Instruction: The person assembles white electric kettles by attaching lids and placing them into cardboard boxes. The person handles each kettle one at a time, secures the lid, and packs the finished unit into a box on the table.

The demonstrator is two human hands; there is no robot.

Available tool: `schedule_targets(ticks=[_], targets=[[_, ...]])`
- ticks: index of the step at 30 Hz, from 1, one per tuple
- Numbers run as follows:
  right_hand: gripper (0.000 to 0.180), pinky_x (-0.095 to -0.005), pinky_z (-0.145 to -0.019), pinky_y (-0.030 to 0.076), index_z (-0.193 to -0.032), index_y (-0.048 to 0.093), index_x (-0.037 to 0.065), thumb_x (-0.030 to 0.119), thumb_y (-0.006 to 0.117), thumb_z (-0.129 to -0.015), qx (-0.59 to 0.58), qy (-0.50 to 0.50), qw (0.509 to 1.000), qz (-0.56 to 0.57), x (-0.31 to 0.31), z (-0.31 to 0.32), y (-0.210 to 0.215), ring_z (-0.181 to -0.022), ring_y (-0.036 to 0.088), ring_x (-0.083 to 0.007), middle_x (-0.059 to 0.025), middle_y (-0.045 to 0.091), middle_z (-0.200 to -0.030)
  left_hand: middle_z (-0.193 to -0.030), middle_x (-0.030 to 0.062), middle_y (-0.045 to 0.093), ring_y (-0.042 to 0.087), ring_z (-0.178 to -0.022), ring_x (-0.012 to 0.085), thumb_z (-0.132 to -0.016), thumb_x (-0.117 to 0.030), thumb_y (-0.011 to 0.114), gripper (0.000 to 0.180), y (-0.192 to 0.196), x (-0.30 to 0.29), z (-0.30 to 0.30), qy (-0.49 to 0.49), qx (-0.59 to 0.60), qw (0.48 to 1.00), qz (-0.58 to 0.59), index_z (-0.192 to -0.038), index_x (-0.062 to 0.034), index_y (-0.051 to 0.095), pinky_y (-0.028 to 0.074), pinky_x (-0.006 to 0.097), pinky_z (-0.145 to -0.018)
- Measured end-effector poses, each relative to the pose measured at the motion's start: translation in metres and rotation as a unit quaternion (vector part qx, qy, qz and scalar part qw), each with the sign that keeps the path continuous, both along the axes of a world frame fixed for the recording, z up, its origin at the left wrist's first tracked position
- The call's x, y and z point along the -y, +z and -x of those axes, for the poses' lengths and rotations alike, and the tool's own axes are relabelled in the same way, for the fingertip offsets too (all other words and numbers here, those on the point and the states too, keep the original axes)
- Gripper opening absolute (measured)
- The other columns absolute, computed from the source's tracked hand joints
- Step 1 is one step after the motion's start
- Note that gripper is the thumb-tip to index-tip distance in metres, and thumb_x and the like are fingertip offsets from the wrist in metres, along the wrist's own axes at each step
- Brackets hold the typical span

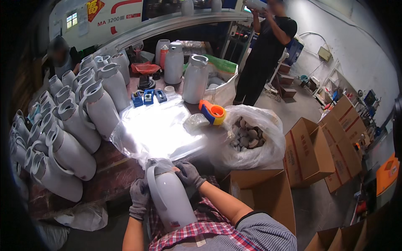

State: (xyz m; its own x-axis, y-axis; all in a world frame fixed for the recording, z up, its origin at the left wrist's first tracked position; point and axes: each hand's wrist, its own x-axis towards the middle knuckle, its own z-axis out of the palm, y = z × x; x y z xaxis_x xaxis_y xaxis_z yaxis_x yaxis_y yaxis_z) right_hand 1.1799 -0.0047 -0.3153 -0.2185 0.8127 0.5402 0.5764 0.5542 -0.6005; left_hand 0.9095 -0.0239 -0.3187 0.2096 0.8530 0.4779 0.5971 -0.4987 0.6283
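Note:
A pale grey jug body (172, 201) with a long side handle leans against my checked apron, its top pointing away from me. My left hand (139, 195), in a grey glove, is closed against the jug's left side near the top, with some fingers hidden. At the rim's right side is my right hand (189, 174), also gloved, its fingers curled and touching the jug's upper edge. Just beyond the mouth lies a bright stack of clear plastic bags (155, 129). An orange and blue tape dispenser (212, 112) sits beyond it to the right.
Many grey jugs (69, 150) crowd the table's left side. A clear bag of grey round parts (251, 138) stands at right, above an open carton (268, 196). More cartons (307, 152) stand on the floor. A co-worker (268, 50) stands at the back; another person (63, 58) is far left.

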Motion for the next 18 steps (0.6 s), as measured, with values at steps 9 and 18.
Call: schedule_targets(ticks=[9, 18], targets=[[0.050, -0.0457, -0.078, 0.046, -0.106, 0.055, 0.002, 0.050, 0.042, -0.098, -0.150, 0.025, 0.969, 0.194, 0.008, 0.019, 0.001, -0.089, 0.061, -0.0435, -0.0250, 0.063, -0.091, -0.101, 0.0121, 0.068, 0.063, -0.090, 0.0213, -0.097, -0.025, 0.053, 0.026, 0.062, 0.010, -0.024, -0.012, 0.276, 0.951, 0.139, -0.105, -0.0019, 0.062, 0.050, 0.037, -0.080], [0.064, -0.0494, -0.081, 0.045, -0.124, 0.048, 0.005, 0.060, 0.039, -0.094, 0.013, 0.049, 0.959, 0.280, 0.029, 0.005, 0.031, -0.096, 0.061, -0.0445, -0.0278, 0.064, -0.097, -0.104, 0.0043, 0.064, 0.063, -0.086, 0.0151, -0.093, -0.020, 0.059, 0.026, 0.034, 0.021, -0.020, -0.031, 0.523, 0.806, 0.275, -0.115, -0.0048, 0.059, 0.054, 0.031, -0.072]])
